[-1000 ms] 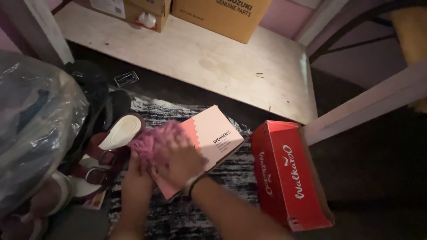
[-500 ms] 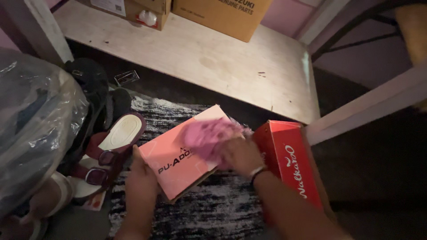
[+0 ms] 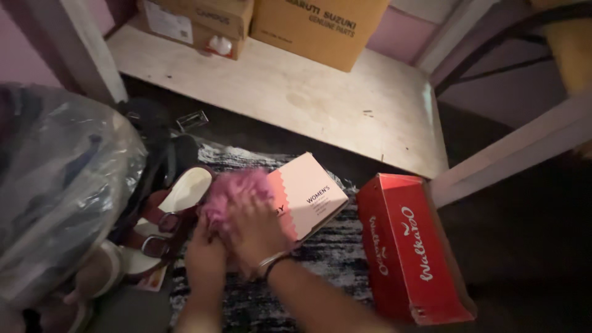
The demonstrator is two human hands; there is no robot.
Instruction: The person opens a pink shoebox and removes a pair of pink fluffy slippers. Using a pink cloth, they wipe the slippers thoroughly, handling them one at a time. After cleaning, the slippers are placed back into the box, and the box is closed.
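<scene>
The right hand [image 3: 259, 231] presses a pink cloth [image 3: 237, 191] flat against the pink shoe box [image 3: 308, 194]; the left hand [image 3: 206, 259] grips the box's near edge, steadying it on the rug [image 3: 327, 253].

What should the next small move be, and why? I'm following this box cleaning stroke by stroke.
Probably sweep the pink cloth rightwards across the pink shoebox. The right hand presses the cloth at the lid's left end, the left hand steadies the box's near-left edge, and the lid's right part lies uncovered beside the red shoebox.
</scene>
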